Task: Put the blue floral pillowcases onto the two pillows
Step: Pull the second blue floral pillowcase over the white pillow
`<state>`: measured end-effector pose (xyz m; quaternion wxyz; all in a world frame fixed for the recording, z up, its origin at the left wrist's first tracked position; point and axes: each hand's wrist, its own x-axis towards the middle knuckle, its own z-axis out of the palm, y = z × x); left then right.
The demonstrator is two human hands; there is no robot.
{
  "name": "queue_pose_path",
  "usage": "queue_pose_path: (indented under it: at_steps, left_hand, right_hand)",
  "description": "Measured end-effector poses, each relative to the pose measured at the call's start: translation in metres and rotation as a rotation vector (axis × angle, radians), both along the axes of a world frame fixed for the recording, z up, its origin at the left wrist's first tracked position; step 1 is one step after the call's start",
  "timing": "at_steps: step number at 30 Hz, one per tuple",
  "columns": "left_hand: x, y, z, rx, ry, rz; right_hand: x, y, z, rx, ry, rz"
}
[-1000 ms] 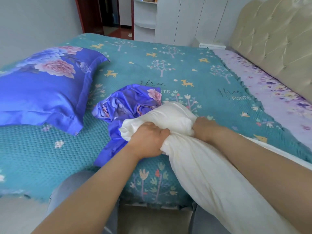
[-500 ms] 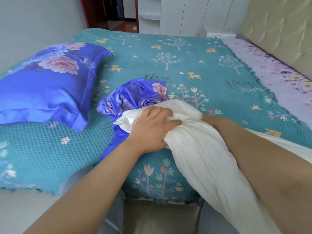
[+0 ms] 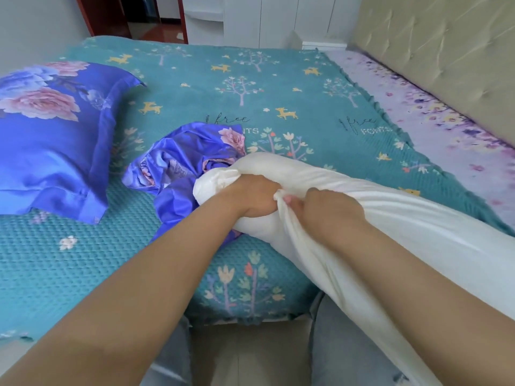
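Note:
A bare white pillow (image 3: pixel 404 227) lies across the bed's near edge, its end bunched up. My left hand (image 3: pixel 252 196) grips that bunched end. Right beside it, my right hand (image 3: pixel 328 210) pinches a fold of the same pillow's fabric. A crumpled blue floral pillowcase (image 3: pixel 184 162) lies on the bed just beyond and left of the pillow's end, partly under it. At the far left rests a second pillow in its blue floral pillowcase (image 3: pixel 50 146).
A teal bedspread (image 3: pixel 250 87) with trees and deer covers the bed. A lilac floral sheet (image 3: pixel 434 126) and a padded beige headboard (image 3: pixel 446 51) run along the right. White cupboards and a doorway stand behind the bed. My legs and the floor show below.
My right hand has come from behind the pillow's end to its near side and now pinches a fold next to my left hand. The pillow's end has been squeezed tighter.

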<state>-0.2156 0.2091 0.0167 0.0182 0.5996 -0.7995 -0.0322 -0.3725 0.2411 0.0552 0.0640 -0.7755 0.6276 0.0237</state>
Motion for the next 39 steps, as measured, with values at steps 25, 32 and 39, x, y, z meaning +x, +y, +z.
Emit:
queue_pose_path:
  at_steps: [25,32,39]
  left_hand:
    - [0.039,0.044,-0.038,-0.714,-0.369,-0.172]
    - [0.019,-0.025,-0.012,-0.189,-0.323,-0.133]
    - [0.011,-0.05,0.01,0.134,-0.139,-0.033]
  right_hand:
    - [-0.05,-0.077,-0.034,0.667,-0.576,-0.001]
    - [-0.05,-0.059,-0.016,0.562,-0.363,-0.01]
    - [-0.003,0.004,-0.032,-0.486,0.266,0.171]
